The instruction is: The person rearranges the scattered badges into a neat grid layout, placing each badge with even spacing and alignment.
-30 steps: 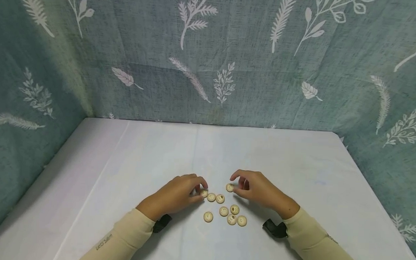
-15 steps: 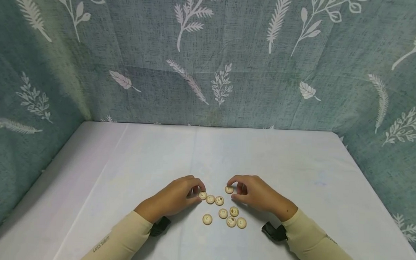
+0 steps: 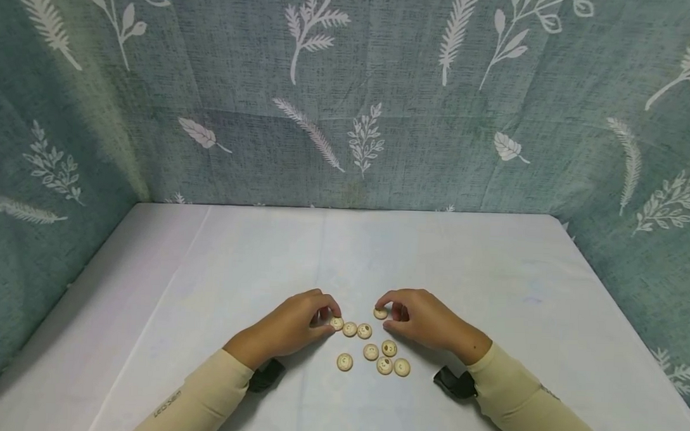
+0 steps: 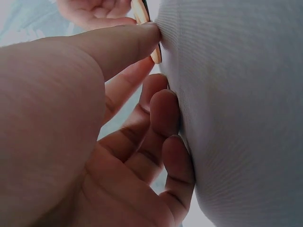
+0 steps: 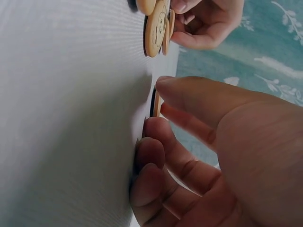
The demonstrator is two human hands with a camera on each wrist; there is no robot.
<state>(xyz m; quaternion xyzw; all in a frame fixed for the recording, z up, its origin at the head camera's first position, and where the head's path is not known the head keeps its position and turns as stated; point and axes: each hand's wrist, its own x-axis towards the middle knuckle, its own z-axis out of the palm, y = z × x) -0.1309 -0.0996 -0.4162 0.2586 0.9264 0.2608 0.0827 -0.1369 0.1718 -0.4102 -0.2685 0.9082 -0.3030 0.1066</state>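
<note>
Small round wooden discs with drawn faces lie on a white cloth-covered table. My left hand (image 3: 301, 323) pinches the leftmost disc (image 3: 337, 323) of a short row between thumb and index finger. Beside it, the middle disc (image 3: 349, 330) and the right disc (image 3: 364, 331) continue that row. My right hand (image 3: 427, 320) holds a separate disc (image 3: 380, 314) at its edge, slightly farther back and to the right. In the right wrist view this disc (image 5: 155, 103) lies flat between thumb and index finger. The other fingers of both hands are curled, resting against the cloth.
Nearer me lie several more discs, among them a dark-marked disc (image 3: 389, 348) in a cluster and a lone disc (image 3: 344, 362) to its left. A leaf-patterned green curtain (image 3: 255, 161) stands along the back and sides of the white table (image 3: 463, 258).
My right index finger has come down onto the far edge of its disc, and my left fingers have closed in on the leftmost one. Over the last half second both hands stay nearly still.
</note>
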